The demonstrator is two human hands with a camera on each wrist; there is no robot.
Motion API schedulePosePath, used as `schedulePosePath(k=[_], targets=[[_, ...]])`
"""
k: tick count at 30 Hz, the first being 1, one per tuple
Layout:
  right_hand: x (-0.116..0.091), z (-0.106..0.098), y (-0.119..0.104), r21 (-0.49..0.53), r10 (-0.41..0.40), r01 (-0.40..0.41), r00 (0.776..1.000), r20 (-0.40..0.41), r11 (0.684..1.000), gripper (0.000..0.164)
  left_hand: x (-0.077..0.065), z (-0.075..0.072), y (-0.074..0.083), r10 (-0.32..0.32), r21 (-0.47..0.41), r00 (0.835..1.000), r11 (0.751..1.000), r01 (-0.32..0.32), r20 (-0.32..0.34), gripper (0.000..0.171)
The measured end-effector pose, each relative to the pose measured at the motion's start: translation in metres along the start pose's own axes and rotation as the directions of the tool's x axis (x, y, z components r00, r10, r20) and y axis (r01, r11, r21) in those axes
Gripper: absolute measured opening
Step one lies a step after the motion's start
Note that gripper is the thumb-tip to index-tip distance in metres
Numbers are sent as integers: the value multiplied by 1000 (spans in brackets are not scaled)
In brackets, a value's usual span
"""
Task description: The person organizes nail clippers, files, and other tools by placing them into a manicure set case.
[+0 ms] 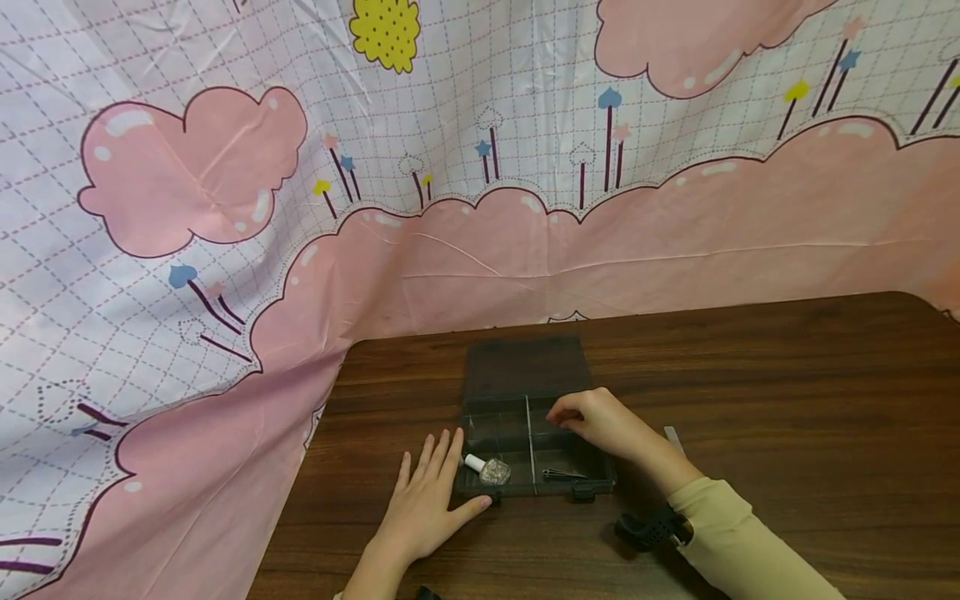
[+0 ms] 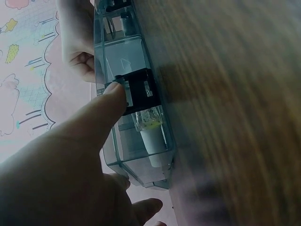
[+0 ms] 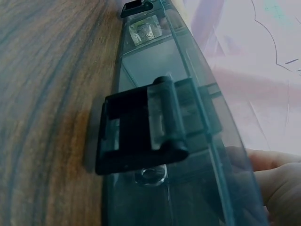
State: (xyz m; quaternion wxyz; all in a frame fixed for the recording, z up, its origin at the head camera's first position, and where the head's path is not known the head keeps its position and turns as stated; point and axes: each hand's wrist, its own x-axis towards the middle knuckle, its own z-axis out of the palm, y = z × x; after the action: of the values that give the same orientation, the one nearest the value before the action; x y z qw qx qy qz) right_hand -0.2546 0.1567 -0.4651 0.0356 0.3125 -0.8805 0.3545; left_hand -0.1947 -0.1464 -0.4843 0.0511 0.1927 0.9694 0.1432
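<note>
A see-through dark plastic box (image 1: 534,454) with dividers lies on the table, its lid (image 1: 525,367) folded back. In the front left compartment a glitter nail polish bottle (image 1: 493,472) with a white cap lies on its side. Small metal pieces (image 1: 562,475), too small to identify, lie in the front right compartment. My left hand (image 1: 423,508) is spread flat at the box's left side, its thumb touching the front latch (image 2: 141,92). My right hand (image 1: 592,417) is over the back right compartment with fingers curled; whether they pinch anything is hidden.
The box stands on a dark wooden table (image 1: 787,400). A pale flat strip (image 1: 673,437) lies to the right of the box, partly behind the right forearm. A patterned pink and white curtain (image 1: 480,250) hangs behind and left of the table.
</note>
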Motion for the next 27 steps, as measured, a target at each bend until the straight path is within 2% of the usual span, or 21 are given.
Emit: schedulePosePath(k=[24,27], targets=[[-1,2,2,21,10,-9,1000,-9,1000,22,1,0,-1,-8,2,1000,1000,8,4,97],[-2,1,2,31,-2,3,999,-36,1000,22,1,0,-1,-8,4,1000,1000,8,1,97]])
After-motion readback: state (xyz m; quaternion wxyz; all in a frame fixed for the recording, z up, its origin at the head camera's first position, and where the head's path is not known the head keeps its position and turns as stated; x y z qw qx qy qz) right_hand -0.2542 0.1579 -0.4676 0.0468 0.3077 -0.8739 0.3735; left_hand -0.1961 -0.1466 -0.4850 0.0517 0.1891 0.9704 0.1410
